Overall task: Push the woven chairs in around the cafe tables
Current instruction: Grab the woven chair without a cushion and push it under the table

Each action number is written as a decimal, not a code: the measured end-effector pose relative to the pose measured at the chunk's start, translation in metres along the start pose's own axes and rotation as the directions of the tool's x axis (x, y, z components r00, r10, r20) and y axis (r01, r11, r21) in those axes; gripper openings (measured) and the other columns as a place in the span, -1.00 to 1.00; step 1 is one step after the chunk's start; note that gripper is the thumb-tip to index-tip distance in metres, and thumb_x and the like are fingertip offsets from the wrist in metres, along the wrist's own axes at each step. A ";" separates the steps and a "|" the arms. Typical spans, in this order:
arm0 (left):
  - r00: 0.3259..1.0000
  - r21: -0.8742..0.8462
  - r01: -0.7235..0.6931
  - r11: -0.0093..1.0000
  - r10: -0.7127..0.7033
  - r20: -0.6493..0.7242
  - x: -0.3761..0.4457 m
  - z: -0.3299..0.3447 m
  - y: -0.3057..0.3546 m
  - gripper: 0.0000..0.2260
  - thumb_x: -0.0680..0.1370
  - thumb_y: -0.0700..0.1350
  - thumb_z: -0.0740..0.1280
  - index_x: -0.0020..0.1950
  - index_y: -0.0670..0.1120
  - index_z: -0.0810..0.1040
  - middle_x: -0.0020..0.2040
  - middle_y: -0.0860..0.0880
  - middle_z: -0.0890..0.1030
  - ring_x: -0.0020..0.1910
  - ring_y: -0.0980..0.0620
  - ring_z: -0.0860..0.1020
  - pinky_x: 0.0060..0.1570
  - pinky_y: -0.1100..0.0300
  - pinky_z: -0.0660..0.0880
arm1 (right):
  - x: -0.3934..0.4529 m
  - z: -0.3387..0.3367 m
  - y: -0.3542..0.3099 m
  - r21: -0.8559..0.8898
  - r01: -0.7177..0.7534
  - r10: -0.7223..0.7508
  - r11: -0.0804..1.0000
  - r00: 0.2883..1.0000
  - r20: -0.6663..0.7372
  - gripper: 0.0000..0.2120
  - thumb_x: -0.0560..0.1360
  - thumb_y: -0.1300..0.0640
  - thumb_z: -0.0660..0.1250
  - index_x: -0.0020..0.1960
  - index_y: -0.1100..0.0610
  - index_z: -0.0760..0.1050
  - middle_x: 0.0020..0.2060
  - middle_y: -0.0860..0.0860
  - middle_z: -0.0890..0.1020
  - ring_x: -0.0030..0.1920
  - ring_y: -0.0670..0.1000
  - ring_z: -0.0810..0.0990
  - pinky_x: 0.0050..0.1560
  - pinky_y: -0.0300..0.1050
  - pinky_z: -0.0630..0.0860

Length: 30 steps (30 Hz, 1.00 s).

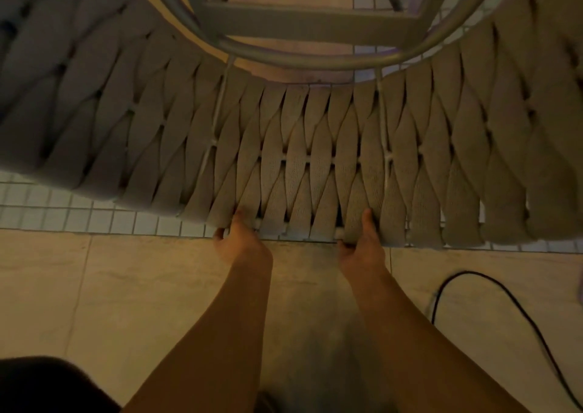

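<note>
A woven chair [303, 147] fills the upper half of the head view, seen from above and behind. Its curved backrest is made of wide beige straps crossed over a pale frame. Beyond the backrest I see the chair's grey metal seat ring and slats [309, 24]. My left hand [243, 242] grips the top rim of the backrest, thumb over the straps and fingers curled underneath. My right hand [362, 242] holds the same rim about a hand's width to the right. No table is visible.
The floor near me is large beige tiles [157, 286]; a band of small white mosaic tiles [94, 217] runs under the chair. A black cable [504, 292] loops across the floor at the right. A dark shape [47, 384] sits at the bottom left corner.
</note>
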<state>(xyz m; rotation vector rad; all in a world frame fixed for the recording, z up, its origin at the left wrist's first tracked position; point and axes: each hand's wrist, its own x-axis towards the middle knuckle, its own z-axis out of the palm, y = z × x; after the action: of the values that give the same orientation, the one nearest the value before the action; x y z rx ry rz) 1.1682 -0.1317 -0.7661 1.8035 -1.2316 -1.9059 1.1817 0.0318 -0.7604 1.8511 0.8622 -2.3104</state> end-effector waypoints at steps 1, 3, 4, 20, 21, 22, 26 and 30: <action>1.000 -0.005 -0.019 1.000 0.019 -0.011 0.002 0.001 0.003 -0.50 0.42 -0.11 0.45 0.34 -0.08 0.46 0.06 -0.02 0.62 -0.14 0.09 0.58 -0.22 0.31 0.57 | 0.001 -0.001 0.000 0.003 -0.007 0.007 1.000 1.000 0.010 -0.36 0.31 -0.06 0.51 0.30 0.10 0.38 0.20 0.06 0.49 0.17 0.08 0.50 0.30 0.03 0.46; 1.000 0.004 -0.023 1.000 0.023 -0.005 0.008 0.000 0.011 -0.47 0.44 -0.12 0.42 0.40 -0.06 0.40 0.07 -0.01 0.56 -0.07 0.01 0.55 -0.09 0.24 0.53 | 0.002 -0.004 0.000 0.007 -0.016 0.016 1.000 1.000 0.025 -0.26 0.31 -0.06 0.51 0.39 0.12 0.32 0.28 0.07 0.46 0.28 0.12 0.46 0.31 0.06 0.45; 1.000 0.022 -0.012 1.000 0.011 0.026 0.011 -0.001 0.016 -0.46 0.45 -0.11 0.40 0.42 -0.04 0.36 0.10 -0.02 0.52 0.00 -0.03 0.53 0.03 0.17 0.50 | 0.003 -0.004 -0.001 0.007 -0.016 0.015 1.000 0.999 0.036 -0.25 0.31 -0.06 0.51 0.40 0.13 0.30 0.31 0.08 0.44 0.30 0.13 0.45 0.31 0.07 0.45; 0.926 0.150 0.215 0.965 -0.251 0.282 -0.150 -0.118 0.131 -0.55 0.49 -0.02 0.40 0.36 -0.08 0.45 0.26 -0.11 0.58 0.23 -0.13 0.56 0.14 -0.07 0.53 | -0.206 -0.060 -0.090 -0.076 0.020 -0.019 0.997 1.000 0.006 -0.73 0.49 0.20 0.36 0.19 0.09 0.50 0.22 0.07 0.57 0.08 0.04 0.58 -0.06 -0.03 0.55; 0.923 0.187 0.211 0.960 -0.258 0.286 -0.171 -0.129 0.149 -0.59 0.49 -0.02 0.40 0.32 -0.06 0.47 0.24 -0.10 0.60 0.22 -0.13 0.56 0.09 -0.04 0.54 | -0.234 -0.063 -0.098 -0.099 0.010 -0.011 0.995 1.000 -0.012 -0.74 0.49 0.20 0.36 0.18 0.11 0.50 0.20 0.07 0.57 0.11 0.05 0.57 0.01 -0.01 0.54; 0.922 0.211 0.207 0.955 -0.263 0.285 -0.189 -0.138 0.166 -0.64 0.48 -0.02 0.40 0.26 -0.03 0.50 0.20 -0.09 0.61 0.20 -0.12 0.57 0.03 -0.01 0.55 | -0.260 -0.064 -0.105 -0.128 -0.006 0.000 0.992 0.999 -0.041 -0.70 0.49 0.20 0.36 0.21 0.13 0.48 0.20 0.08 0.55 0.16 0.08 0.55 0.11 0.01 0.52; 0.933 0.287 0.178 0.941 -0.254 0.254 -0.256 -0.167 0.246 -0.67 0.47 -0.03 0.43 0.20 -0.03 0.50 0.11 -0.06 0.62 0.11 -0.10 0.59 -0.13 0.08 0.56 | -0.362 -0.060 -0.131 -0.260 -0.027 -0.007 0.965 0.992 -0.129 -0.70 0.51 0.20 0.35 0.22 0.14 0.44 0.11 0.05 0.53 0.14 0.05 0.48 0.13 -0.07 0.46; 0.955 0.374 0.112 0.920 -0.204 0.215 -0.304 -0.174 0.319 -0.56 0.43 -0.01 0.46 0.25 -0.15 0.52 0.13 -0.16 0.64 0.06 -0.15 0.63 -0.19 0.08 0.57 | -0.447 -0.034 -0.155 -0.160 -0.011 -0.007 0.987 0.994 -0.109 -0.75 0.49 0.17 0.36 0.16 0.13 0.46 -0.08 0.04 0.60 -0.04 0.07 0.57 -0.03 0.03 0.52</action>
<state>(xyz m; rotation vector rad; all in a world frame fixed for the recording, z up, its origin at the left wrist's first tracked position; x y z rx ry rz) 1.2733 -0.1911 -0.3078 1.9308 -1.6593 -2.1675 1.2774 0.0466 -0.2959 1.9221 1.0259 -2.0856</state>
